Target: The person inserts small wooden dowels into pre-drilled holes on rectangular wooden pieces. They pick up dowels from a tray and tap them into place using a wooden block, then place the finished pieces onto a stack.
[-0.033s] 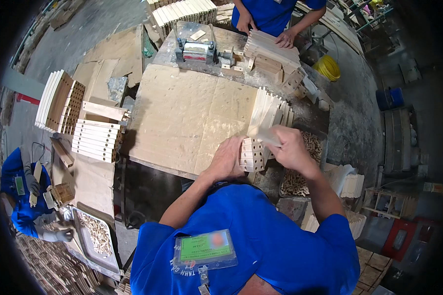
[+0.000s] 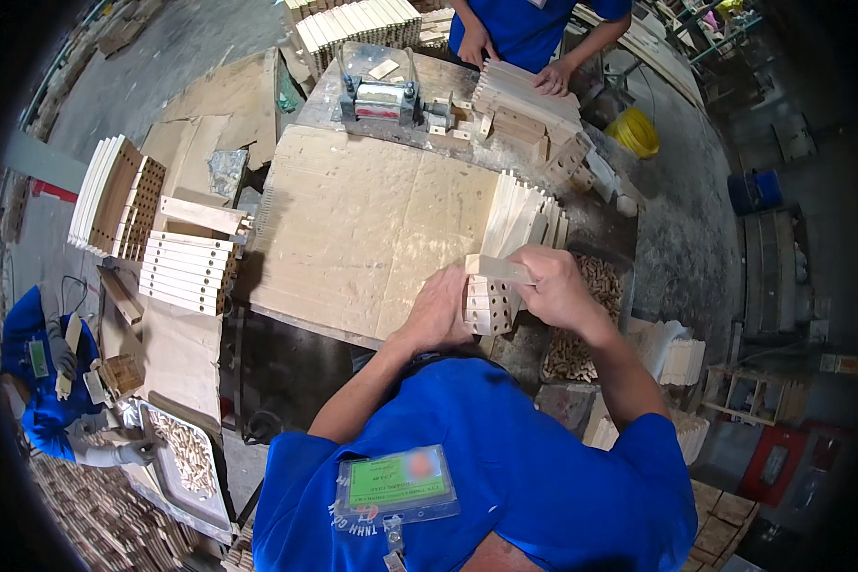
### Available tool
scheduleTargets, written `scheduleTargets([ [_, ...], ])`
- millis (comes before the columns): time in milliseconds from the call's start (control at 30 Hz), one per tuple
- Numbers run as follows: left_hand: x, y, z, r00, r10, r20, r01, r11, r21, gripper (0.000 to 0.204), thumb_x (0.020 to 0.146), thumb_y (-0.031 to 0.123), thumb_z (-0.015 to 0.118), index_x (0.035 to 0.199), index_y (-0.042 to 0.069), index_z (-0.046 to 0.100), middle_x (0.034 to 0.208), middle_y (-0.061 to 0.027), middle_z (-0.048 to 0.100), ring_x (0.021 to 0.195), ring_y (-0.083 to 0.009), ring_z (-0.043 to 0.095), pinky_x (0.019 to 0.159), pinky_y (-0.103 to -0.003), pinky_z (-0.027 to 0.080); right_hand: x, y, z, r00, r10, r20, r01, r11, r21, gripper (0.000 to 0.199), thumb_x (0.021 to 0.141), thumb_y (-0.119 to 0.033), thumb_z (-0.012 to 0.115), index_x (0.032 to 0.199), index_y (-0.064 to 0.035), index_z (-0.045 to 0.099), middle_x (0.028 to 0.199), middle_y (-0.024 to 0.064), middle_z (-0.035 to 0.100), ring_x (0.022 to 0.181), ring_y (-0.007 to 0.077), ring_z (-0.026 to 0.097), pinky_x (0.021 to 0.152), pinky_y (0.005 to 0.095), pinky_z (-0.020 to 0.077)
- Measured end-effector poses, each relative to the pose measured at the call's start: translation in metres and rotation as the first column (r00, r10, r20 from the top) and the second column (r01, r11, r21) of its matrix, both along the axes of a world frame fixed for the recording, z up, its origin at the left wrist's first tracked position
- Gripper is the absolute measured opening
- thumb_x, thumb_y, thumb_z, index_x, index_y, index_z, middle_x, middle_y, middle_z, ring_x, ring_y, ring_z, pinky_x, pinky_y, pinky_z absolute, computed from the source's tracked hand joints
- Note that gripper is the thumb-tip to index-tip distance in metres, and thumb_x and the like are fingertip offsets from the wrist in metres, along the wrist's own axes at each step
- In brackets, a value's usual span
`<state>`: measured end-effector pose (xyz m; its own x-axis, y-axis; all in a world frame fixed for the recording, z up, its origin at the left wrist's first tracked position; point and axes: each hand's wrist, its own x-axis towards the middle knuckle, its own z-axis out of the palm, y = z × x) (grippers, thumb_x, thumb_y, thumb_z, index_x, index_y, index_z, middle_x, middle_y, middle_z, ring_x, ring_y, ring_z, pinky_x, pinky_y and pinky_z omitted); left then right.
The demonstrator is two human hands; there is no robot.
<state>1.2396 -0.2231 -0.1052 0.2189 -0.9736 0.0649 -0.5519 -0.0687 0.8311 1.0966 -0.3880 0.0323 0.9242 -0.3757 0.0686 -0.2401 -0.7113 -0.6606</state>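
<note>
My right hand (image 2: 558, 291) is closed around a short, light wooden stick (image 2: 496, 270). The stick's free end lies over the far end of a stack of drilled wooden pieces (image 2: 487, 307); whether the two touch I cannot tell. Pressed along the left side of that stack, my left hand (image 2: 440, 307) has its fingers stretched out and steadies it. Rows of dark round holes show on the stack's face. Just beyond my hands, more pale wooden slats (image 2: 520, 214) lie side by side.
Cardboard (image 2: 353, 229) covers the bench. Right of my hand is a tray of wooden dowels (image 2: 596, 281). A metal clamp device (image 2: 381, 100) stands at the back. Across the bench a co-worker's hands touch slats (image 2: 529, 95); another person at left reaches a dowel tray (image 2: 186, 453).
The stick in my right hand, blurred and angled before, now lies level and sharp over the stack's far end. The left co-worker's gloved hand has moved slightly toward the dowel tray.
</note>
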Motion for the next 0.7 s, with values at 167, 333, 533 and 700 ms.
scheduleTargets([
  [167, -0.004, -0.001, 0.001, 0.999, -0.017, -0.028, 0.016, 0.999, -0.03, 0.084, 0.068, 0.023, 0.087, 0.142, 0.005, 0.051, 0.125, -0.0243, 0.06, 0.122, -0.0456, 0.056, 0.107, -0.05, 0.046, 0.009, -0.005, -0.002, 0.985, 0.173, -0.017, -0.173, 0.974, -0.143, 0.017, 0.082, 0.003, 0.072, 0.098, 0.0018, 0.067, 0.089, 0.0192, 0.07, 0.085, 0.0405, 0.071, 0.075, 0.0488, 0.0556],
  [333, -0.005, 0.0, 0.002, 0.999, 0.014, -0.029, -0.017, 0.994, -0.112, 0.075, 0.069, 0.024, 0.087, 0.135, 0.007, 0.058, 0.125, -0.0243, 0.063, 0.119, -0.047, 0.059, 0.103, -0.053, 0.049, 0.01, -0.008, -0.003, 0.971, 0.228, -0.07, -0.237, 0.952, -0.195, 0.015, 0.082, 0.005, 0.069, 0.093, -0.0001, 0.059, 0.082, 0.018, 0.065, 0.082, 0.0406, 0.068, 0.073, 0.0505, 0.0548],
  [533, -0.003, -0.001, 0.004, 0.999, 0.032, -0.033, -0.036, 0.991, -0.13, 0.08, 0.067, 0.021, 0.087, 0.138, 0.006, 0.054, 0.12, -0.0224, 0.063, 0.118, -0.0461, 0.059, 0.104, -0.051, 0.048, 0.022, 0.004, 0.001, 0.966, 0.252, -0.051, -0.256, 0.926, -0.278, 0.019, 0.081, 0.003, 0.071, 0.096, -0.0007, 0.06, 0.084, 0.018, 0.065, 0.082, 0.0413, 0.069, 0.074, 0.0508, 0.0558],
  [700, 0.0, 0.002, 0.0, 0.997, 0.061, -0.04, -0.065, 0.993, -0.102, 0.086, 0.066, 0.021, 0.088, 0.142, 0.005, 0.051, 0.125, -0.0242, 0.061, 0.118, -0.0474, 0.058, 0.105, -0.051, 0.048, 0.023, 0.001, 0.001, 0.988, 0.145, -0.062, -0.151, 0.98, -0.126, 0.022, 0.088, -0.002, 0.076, 0.105, 0.0018, 0.063, 0.092, 0.02, 0.07, 0.083, 0.0411, 0.071, 0.076, 0.0488, 0.057],
])
